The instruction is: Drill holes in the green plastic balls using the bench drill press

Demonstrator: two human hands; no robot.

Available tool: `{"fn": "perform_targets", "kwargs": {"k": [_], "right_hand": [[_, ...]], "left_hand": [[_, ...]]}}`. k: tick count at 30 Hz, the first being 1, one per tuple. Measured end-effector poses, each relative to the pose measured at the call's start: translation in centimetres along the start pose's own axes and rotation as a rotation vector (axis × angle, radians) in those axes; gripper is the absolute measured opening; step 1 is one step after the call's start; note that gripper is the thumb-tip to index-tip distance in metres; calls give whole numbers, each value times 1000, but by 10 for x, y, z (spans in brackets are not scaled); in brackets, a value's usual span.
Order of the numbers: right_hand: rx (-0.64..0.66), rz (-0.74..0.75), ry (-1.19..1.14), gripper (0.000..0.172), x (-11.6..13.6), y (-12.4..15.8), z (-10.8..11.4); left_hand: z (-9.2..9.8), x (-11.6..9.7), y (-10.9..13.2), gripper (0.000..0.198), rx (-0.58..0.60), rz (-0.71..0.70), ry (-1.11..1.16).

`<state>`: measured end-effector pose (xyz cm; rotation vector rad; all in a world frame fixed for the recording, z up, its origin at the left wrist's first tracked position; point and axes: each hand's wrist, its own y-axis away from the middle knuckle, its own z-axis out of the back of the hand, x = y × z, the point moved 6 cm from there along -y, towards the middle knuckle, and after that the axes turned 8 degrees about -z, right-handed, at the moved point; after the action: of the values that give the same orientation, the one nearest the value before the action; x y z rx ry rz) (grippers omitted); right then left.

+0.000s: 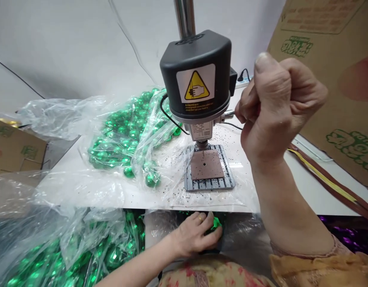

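My right hand is closed round the feed handle, whose metal rod comes out of the side of a small black bench drill press. Under the drill's chuck lies a square brown board with a small hole, on the slotted metal base plate. Low in front of the table edge, my left hand has its fingers curled over a shiny green ball, mostly hidden by the fingers.
A clear plastic bag of green faceted balls lies left of the drill; another bag of green balls is below the table edge. Dark shavings dot the white table. A large cardboard box stands right, near brown and yellow straps.
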<state>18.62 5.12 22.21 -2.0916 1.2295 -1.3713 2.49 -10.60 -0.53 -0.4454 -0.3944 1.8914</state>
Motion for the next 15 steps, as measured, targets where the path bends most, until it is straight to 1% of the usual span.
{"fn": "perform_targets", "kwargs": {"k": [1, 2, 3, 4, 5, 6, 7, 8, 9, 10, 12, 13, 15], "right_hand": [[-3, -7, 6, 39, 0, 0, 0], [-6, -18, 14, 39, 1, 1, 0], [-11, -29, 21, 39, 1, 1, 0], [-13, -36, 24, 40, 1, 1, 0], [-15, -45, 26, 40, 1, 2, 0], [-16, -45, 24, 40, 1, 2, 1], [-18, -38, 23, 40, 2, 2, 1], [-25, -24, 22, 40, 2, 3, 2], [-33, -13, 27, 39, 2, 3, 3], [-39, -7, 36, 39, 1, 3, 3], [-56, 7, 55, 41, 1, 4, 5], [-59, 10, 60, 42, 0, 4, 5], [-52, 20, 59, 44, 0, 4, 5]], "left_hand": [[-6, -6, 7, 45, 53, -31, -37], [-9, -8, 12, 48, 62, -48, -47], [-7, -7, 15, 52, 28, -60, -33], [-1, -2, 15, 54, -34, -61, -8], [8, 8, 13, 52, -115, -42, 18], [19, 24, 9, 45, -194, 9, 37], [30, 45, 4, 37, -259, 97, 43], [41, 71, -1, 31, -318, 209, 42], [50, 101, -6, 28, -353, 343, 35], [57, 132, -11, 24, -359, 476, 25], [66, 192, -21, 20, -330, 681, 15], [67, 219, -27, 22, -308, 749, 20], [69, 262, -40, 23, -293, 775, 31]]}}
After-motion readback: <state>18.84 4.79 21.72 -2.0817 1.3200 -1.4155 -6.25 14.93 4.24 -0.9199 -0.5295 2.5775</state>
